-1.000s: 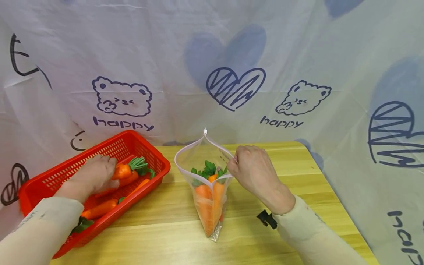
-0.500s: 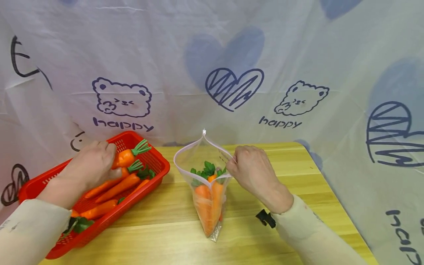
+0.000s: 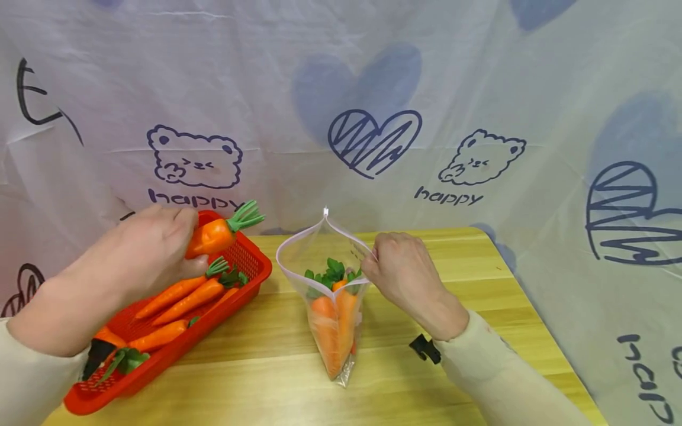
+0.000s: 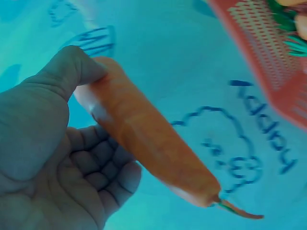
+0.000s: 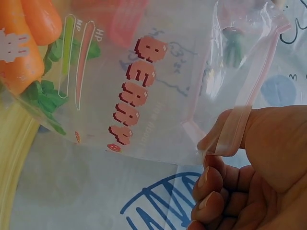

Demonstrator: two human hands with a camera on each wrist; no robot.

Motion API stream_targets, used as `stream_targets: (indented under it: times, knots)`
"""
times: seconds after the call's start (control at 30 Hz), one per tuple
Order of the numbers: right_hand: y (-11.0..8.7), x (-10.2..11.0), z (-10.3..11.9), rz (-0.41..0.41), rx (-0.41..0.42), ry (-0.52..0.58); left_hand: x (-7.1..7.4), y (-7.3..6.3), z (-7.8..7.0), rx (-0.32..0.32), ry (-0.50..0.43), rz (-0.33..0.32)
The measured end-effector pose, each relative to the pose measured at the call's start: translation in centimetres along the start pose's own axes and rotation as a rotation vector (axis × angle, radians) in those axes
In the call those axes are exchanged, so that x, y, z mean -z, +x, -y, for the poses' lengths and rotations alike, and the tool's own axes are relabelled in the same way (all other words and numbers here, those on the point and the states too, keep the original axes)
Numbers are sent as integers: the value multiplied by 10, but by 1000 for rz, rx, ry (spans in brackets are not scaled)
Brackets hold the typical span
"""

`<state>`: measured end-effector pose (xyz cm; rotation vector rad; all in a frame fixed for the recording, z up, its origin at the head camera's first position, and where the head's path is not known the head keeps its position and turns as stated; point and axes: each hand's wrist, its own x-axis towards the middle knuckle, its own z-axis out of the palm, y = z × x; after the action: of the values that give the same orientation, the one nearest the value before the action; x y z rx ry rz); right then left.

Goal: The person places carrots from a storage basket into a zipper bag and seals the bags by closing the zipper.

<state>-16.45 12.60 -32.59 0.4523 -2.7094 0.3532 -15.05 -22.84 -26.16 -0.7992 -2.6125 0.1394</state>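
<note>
My left hand [image 3: 144, 254] pinches an orange carrot [image 3: 213, 236] with a green stem top, raised over the red basket [image 3: 261, 266]. In the left wrist view the thumb lies across the thick end of this carrot [image 4: 148, 129], and its thin tail points to the lower right. Several more carrots [image 3: 197, 299] lie in the basket below. My right hand [image 3: 407, 272] pinches the rim of a clear zip bag [image 3: 322, 331] that gapes at the top. Inside the bag stand carrots with leafy green tops [image 3: 335, 271]. Pink lettering [image 5: 136, 91] shows on its side in the right wrist view.
A yellow wood-grain table [image 3: 256, 378] carries the basket on the left and the bag in the middle. Behind it hangs a pale cloth [image 3: 288, 171] with blue hearts and bears. A black clip [image 3: 425, 349] sits at the right wrist.
My left hand has lifted the carrot up out of the basket and slightly toward the right, uncovering other carrots beneath. My right hand keeps its pinch on the bag rim.
</note>
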Motion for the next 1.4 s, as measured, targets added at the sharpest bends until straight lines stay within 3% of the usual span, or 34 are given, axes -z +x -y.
stream_targets:
  times: [0.1, 0.23, 0.47, 0.6, 0.77, 0.93, 1.03, 1.4]
  knots:
    - [1, 0, 1, -5, 10, -3, 19, 11, -11, 25, -22, 74]
    - [2, 1, 3, 1, 6, -5, 39, 28, -25, 65, -74, 222]
    - [2, 1, 8, 16, 3, -8, 50, 58, -52, 45, -154, 429]
    - [2, 2, 9, 3, 27, -22, 47, 73, -63, 26, -171, 549]
    - [1, 2, 12, -20, 53, -53, 37, 89, -75, -8, -146, 626]
    - [-1, 3, 17, -12, 61, -56, 21, 102, -85, 0, -146, 709]
    - [-2, 3, 20, -11, 70, -49, 11, 108, -90, 8, -124, 706]
    - [-9, 3, 28, -46, 138, 1, -11, 117, -112, 162, -121, 731]
